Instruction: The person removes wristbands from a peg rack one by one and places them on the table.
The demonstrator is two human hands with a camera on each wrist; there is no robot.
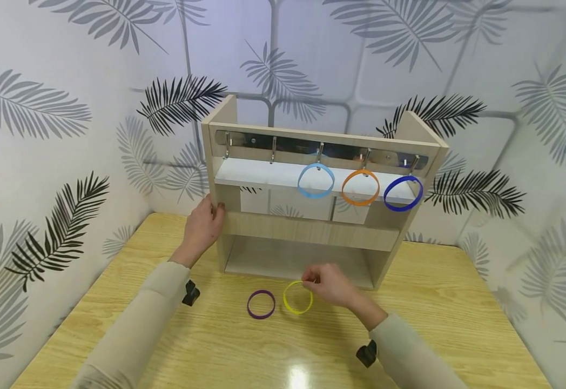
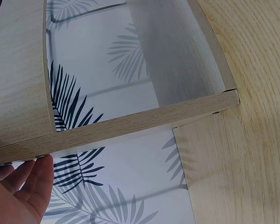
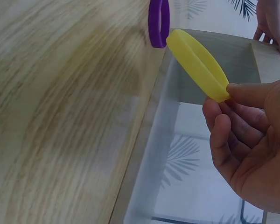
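My left hand (image 1: 202,228) grips the left side panel of a light wooden hook rack (image 1: 307,229), thumb at the front edge. In the left wrist view its fingers (image 2: 39,179) reach the panel's edge. Between thumb and fingers, my right hand (image 1: 330,283) pinches a yellow wristband (image 3: 196,63), held up on its rim in front of the rack's bottom opening. To its left a purple wristband (image 1: 261,304) lies on the table. Light blue (image 1: 316,181), orange (image 1: 361,187) and dark blue (image 1: 403,193) wristbands hang from the rack's middle and right hooks.
Two bare hooks, the far left hook (image 1: 227,146) and the hook beside it (image 1: 274,149), are on the metal strip. The rack stands on a wood-grain table (image 1: 205,346), before a leaf-patterned wall covering (image 1: 302,54).
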